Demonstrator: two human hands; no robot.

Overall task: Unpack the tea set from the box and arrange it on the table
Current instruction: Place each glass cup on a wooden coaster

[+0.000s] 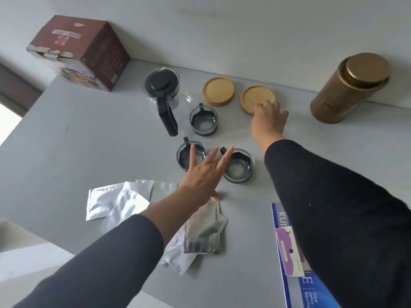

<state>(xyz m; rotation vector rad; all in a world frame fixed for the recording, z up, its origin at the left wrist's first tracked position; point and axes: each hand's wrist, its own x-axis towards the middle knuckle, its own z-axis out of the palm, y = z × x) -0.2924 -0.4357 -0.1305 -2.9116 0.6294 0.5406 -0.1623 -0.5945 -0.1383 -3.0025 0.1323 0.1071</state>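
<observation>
Main risk: left hand (201,174) hovers spread over the gap between the two near glass cups (191,155) (239,166), just in front of the teapot (163,94). A careless drop or sweep could clip a rim or a black handle and tip or slide a cup; glass on a hard grey table (77,141), so chipping looks plausible.

Second risk: right hand (268,117) is at the near edge of the right wooden coaster (256,99), right of the teapot. Pushing it could knock the other coaster (218,91) or the third cup (203,121) just beside the teapot handle.

Fingers:
- Left: fully splayed, holding nothing; can't tell if it touches the cups.
- Right: loosely curled, fingertips on the coaster rim; pinch or just contact, can't tell.

Box (77,52) sits left of the teapot, at the wall. Set looks unpacked; arranging remains.
</observation>
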